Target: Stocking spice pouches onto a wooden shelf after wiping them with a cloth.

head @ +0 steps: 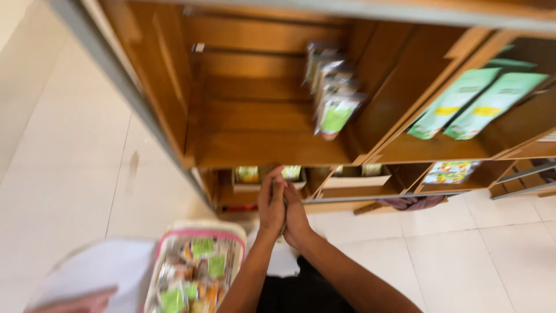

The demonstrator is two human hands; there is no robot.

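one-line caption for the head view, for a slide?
Left hand and right hand pressed together below a wooden shelf unit stocked with pouches; basket of packets alongside.

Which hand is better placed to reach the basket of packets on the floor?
Probably the left hand: pressed against the right hand, it sits on the side of the basket, which lies lower left.

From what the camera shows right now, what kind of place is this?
Probably a small shop or its stockroom. Wooden shelves hold rows of packaged pouches and green packets, and a basket full of packaged goods stands on the tiled floor.
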